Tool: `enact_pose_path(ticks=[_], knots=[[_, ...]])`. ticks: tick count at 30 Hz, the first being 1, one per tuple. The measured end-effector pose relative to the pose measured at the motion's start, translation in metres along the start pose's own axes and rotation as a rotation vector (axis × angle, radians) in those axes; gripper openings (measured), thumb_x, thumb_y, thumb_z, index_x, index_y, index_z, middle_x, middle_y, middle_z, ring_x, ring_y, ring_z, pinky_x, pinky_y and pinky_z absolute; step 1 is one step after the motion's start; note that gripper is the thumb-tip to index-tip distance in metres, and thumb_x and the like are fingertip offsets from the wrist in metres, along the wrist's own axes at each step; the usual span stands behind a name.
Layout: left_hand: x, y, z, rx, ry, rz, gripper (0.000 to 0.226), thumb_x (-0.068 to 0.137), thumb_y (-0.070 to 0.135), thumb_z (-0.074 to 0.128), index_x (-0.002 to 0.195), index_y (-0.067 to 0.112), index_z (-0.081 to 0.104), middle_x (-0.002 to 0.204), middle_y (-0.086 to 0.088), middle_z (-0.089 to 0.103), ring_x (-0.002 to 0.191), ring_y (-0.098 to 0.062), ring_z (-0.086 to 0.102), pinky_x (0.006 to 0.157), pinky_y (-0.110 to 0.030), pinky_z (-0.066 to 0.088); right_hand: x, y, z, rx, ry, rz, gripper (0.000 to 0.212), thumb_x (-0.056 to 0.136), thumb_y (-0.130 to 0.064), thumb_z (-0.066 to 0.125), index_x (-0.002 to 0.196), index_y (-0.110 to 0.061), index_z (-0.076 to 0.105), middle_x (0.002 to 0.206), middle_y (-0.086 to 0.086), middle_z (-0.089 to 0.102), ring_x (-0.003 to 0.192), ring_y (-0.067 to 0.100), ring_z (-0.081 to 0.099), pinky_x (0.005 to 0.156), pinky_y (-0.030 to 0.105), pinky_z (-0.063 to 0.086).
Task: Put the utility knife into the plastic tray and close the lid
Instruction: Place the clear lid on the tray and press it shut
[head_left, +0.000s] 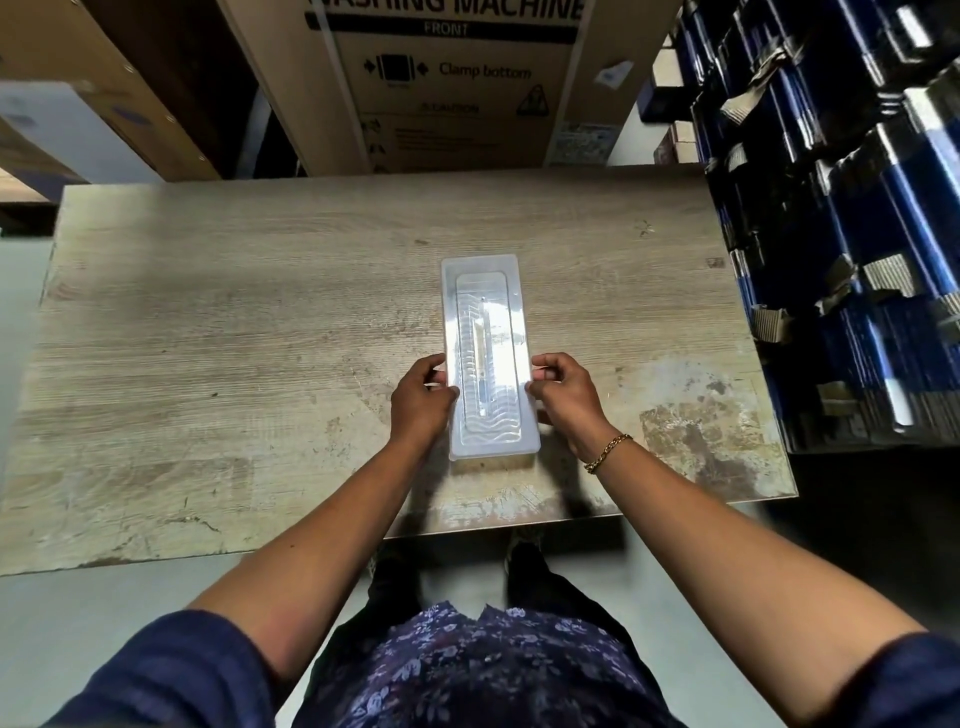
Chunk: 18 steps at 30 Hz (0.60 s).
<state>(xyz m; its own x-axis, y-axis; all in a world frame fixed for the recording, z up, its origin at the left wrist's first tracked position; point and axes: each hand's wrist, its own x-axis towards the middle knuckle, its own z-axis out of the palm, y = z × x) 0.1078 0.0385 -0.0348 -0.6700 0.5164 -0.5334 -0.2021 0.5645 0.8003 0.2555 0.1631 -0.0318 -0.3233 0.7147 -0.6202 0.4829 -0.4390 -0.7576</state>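
A long, translucent plastic tray (480, 270) lies lengthwise on the worn wooden table (234, 322), its lid down over it. Through the lid a slim utility knife (480, 343) shows faintly, lying along the tray's length. My left hand (423, 402) grips the tray's left edge with thumb on top and fingers at the side. My right hand (563, 397) pinches the right edge the same way, opposite the left. A gold chain bracelet (608, 453) is on my right wrist.
A large cardboard washing-machine box (452, 83) stands behind the table's far edge. Stacks of dark blue wrapped packs (841, 208) crowd the right side, close to the table's right edge. More cartons (78, 104) sit at the back left. The table's near edge is just in front of my body.
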Motion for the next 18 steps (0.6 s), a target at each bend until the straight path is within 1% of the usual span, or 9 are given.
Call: enact_pose_path(ticks=[2, 4, 6, 8, 10, 12, 14, 16, 18], knots=[[-0.003, -0.001, -0.001, 0.029, -0.028, 0.016, 0.059, 0.083, 0.001, 0.071, 0.137, 0.022, 0.057, 0.111, -0.007, 0.065, 0.103, -0.025, 0.065, 0.095, -0.05, 0.056, -0.001, 0.001, -0.001, 0.006, -0.032, 0.008, 0.038, 0.084, -0.003, 0.066, 0.117, -0.02, 0.062, 0.113, 0.01, 0.066, 0.11, 0.034, 0.067, 0.088, 0.052, 0.06], [-0.007, 0.0, -0.001, 0.073, -0.079, 0.03, 0.072, 0.08, -0.002, 0.074, 0.143, 0.022, 0.05, 0.111, -0.003, 0.06, 0.107, -0.025, 0.062, 0.097, -0.045, 0.054, -0.002, 0.0, -0.003, -0.019, -0.09, 0.011, 0.049, 0.082, -0.001, 0.069, 0.125, -0.021, 0.058, 0.12, 0.013, 0.064, 0.114, 0.035, 0.066, 0.085, 0.046, 0.058], [-0.011, 0.0, -0.003, 0.113, -0.151, 0.037, 0.089, 0.077, -0.003, 0.078, 0.152, 0.022, 0.037, 0.118, -0.003, 0.055, 0.112, -0.024, 0.059, 0.098, -0.041, 0.053, -0.004, -0.002, -0.007, -0.052, -0.171, 0.019, 0.063, 0.08, 0.003, 0.071, 0.134, -0.023, 0.053, 0.121, 0.01, 0.06, 0.116, 0.032, 0.064, 0.078, 0.043, 0.059], [-0.015, -0.003, -0.005, 0.133, -0.236, 0.047, 0.104, 0.074, -0.004, 0.081, 0.157, 0.024, 0.025, 0.122, 0.0, 0.054, 0.116, -0.025, 0.058, 0.098, -0.041, 0.053, -0.007, -0.005, -0.012, -0.107, -0.268, 0.035, 0.08, 0.079, 0.006, 0.074, 0.144, -0.028, 0.043, 0.124, 0.004, 0.053, 0.117, 0.027, 0.06, 0.069, 0.035, 0.056], [-0.019, -0.006, -0.009, 0.171, -0.31, 0.079, 0.113, 0.072, -0.004, 0.083, 0.159, 0.028, 0.019, 0.124, 0.008, 0.052, 0.12, -0.02, 0.055, 0.098, -0.038, 0.052, -0.008, -0.004, -0.018, -0.207, -0.356, 0.036, 0.096, 0.077, 0.007, 0.077, 0.152, -0.032, 0.031, 0.133, 0.002, 0.047, 0.12, 0.025, 0.057, 0.074, 0.036, 0.058], [-0.02, -0.011, -0.011, 0.225, -0.357, 0.136, 0.117, 0.071, 0.0, 0.085, 0.156, 0.038, 0.014, 0.131, 0.012, 0.045, 0.123, -0.016, 0.05, 0.094, -0.031, 0.05, -0.01, -0.001, -0.021, -0.279, -0.414, 0.033, 0.107, 0.076, 0.008, 0.078, 0.155, -0.035, 0.022, 0.141, 0.003, 0.044, 0.121, 0.026, 0.058, 0.086, 0.044, 0.06], [-0.021, -0.011, -0.013, 0.262, -0.375, 0.179, 0.118, 0.071, 0.001, 0.085, 0.155, 0.039, 0.012, 0.132, 0.014, 0.041, 0.123, -0.015, 0.049, 0.09, -0.026, 0.047, -0.01, 0.0, -0.021, -0.306, -0.439, 0.031, 0.114, 0.075, 0.012, 0.077, 0.157, -0.037, 0.016, 0.144, 0.004, 0.044, 0.121, 0.028, 0.06, 0.091, 0.05, 0.059], [-0.02, -0.01, -0.013, 0.282, -0.388, 0.192, 0.121, 0.071, 0.003, 0.086, 0.157, 0.038, 0.009, 0.134, 0.013, 0.038, 0.125, -0.018, 0.049, 0.095, -0.031, 0.045, -0.011, -0.002, -0.021, -0.317, -0.448, 0.025, 0.117, 0.074, 0.014, 0.076, 0.158, -0.036, 0.012, 0.146, 0.006, 0.044, 0.122, 0.03, 0.06, 0.09, 0.047, 0.06], [-0.02, -0.012, -0.014, 0.309, -0.395, 0.199, 0.121, 0.071, 0.005, 0.086, 0.157, 0.038, 0.008, 0.134, 0.013, 0.037, 0.125, -0.018, 0.048, 0.097, -0.033, 0.045, -0.011, -0.002, -0.021, -0.342, -0.447, 0.007, 0.119, 0.074, 0.015, 0.077, 0.159, -0.034, 0.01, 0.149, 0.007, 0.043, 0.125, 0.031, 0.058, 0.089, 0.04, 0.06]])
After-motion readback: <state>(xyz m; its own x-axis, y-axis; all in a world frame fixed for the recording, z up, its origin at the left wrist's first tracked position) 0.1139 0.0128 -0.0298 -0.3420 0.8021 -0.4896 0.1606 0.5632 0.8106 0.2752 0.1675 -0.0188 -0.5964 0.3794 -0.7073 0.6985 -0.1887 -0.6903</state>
